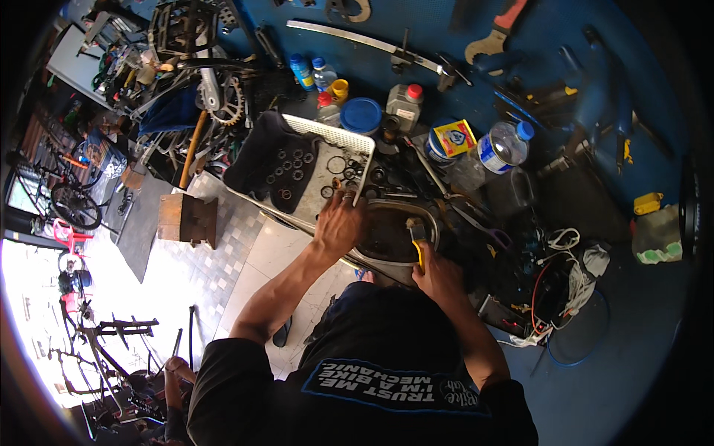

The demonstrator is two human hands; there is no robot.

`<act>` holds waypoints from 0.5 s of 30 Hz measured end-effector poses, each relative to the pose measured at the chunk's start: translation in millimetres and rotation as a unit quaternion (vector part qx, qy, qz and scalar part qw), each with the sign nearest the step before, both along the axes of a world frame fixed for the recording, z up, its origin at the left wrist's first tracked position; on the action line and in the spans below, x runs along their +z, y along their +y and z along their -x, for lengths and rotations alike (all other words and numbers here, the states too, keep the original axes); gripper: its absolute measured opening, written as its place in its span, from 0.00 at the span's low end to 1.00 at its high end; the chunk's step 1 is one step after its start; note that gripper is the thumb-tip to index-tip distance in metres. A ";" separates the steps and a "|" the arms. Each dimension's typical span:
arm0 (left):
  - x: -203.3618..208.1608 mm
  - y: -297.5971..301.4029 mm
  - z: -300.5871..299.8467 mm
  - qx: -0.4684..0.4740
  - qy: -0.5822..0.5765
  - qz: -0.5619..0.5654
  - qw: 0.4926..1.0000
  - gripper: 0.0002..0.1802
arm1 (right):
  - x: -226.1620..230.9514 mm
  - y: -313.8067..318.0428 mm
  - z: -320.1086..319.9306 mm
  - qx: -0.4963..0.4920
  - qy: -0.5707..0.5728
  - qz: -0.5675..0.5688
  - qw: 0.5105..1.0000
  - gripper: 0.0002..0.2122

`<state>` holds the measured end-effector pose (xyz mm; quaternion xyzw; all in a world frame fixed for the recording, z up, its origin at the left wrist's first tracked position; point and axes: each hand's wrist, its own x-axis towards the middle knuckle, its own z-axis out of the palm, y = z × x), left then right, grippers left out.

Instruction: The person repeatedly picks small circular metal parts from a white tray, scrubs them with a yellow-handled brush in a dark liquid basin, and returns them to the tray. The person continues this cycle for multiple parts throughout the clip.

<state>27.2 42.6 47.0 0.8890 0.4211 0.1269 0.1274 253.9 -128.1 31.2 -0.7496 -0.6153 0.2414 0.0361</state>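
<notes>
Over the near right corner of a white plastic basket tray (366, 160), my left hand (340, 225) has its fingers bent down and close together beside small metal rings (327, 192). Its fingertips are partly hidden, so what they pinch is not clear. My right hand (440, 276) grips a yellow-handled brush (419, 249), its head over an oval metal basin (435, 223) of dark liquid (388, 232). Inside the tray lies a black cloth (260, 167) with several round rings spread on it, and more rings and dark parts lie on the bare tray bottom.
Behind the tray stand a blue-lidded tub (361, 116), a red-capped bottle (405, 104) and a clear blue-capped jug (506, 146). Scissors (483, 223) and cables (573, 282) lie rightward. Tools hang on the blue wall. A wooden block (186, 219) stands left; another person's arm (175, 379) shows lower left.
</notes>
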 end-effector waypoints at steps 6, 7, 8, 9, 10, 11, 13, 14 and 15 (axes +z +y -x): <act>-9.1 -18.6 -7.3 -0.040 -0.068 -0.079 0.994 0.18 | 5.1 0.3 -20.3 -0.036 0.009 -0.154 0.987 0.18; -21.0 -22.2 -8.7 -0.078 -0.050 -0.099 0.991 0.18 | 9.7 3.0 -22.3 -0.042 0.011 -0.178 0.983 0.16; -32.3 -26.7 -12.2 -0.106 -0.037 -0.048 0.992 0.18 | 14.9 5.6 -24.4 -0.048 0.013 -0.201 0.978 0.14; -46.5 -31.6 -17.0 -0.135 -0.024 0.004 0.991 0.18 | 18.7 7.7 -27.0 -0.052 0.013 -0.214 0.975 0.12; -66.1 -36.5 -18.9 -0.161 -0.009 0.055 0.985 0.18 | 22.1 10.6 -29.0 -0.055 0.016 -0.228 0.972 0.11; -108.3 -44.0 -16.1 -0.178 -0.007 0.020 0.984 0.22 | 26.7 13.5 -30.2 -0.055 0.020 -0.241 0.969 0.10; -83.2 -44.6 -39.5 -0.178 0.007 0.022 0.984 0.27 | 32.2 14.6 -33.8 -0.077 0.023 -0.243 0.967 0.09; -71.3 -44.2 -50.1 -0.177 0.015 0.023 0.984 0.29 | 36.8 13.9 -34.6 -0.087 0.026 -0.245 0.965 0.09; -74.2 -43.5 -55.4 -0.171 0.023 0.001 0.985 0.31 | 41.3 12.7 -35.6 -0.092 0.034 -0.244 0.965 0.09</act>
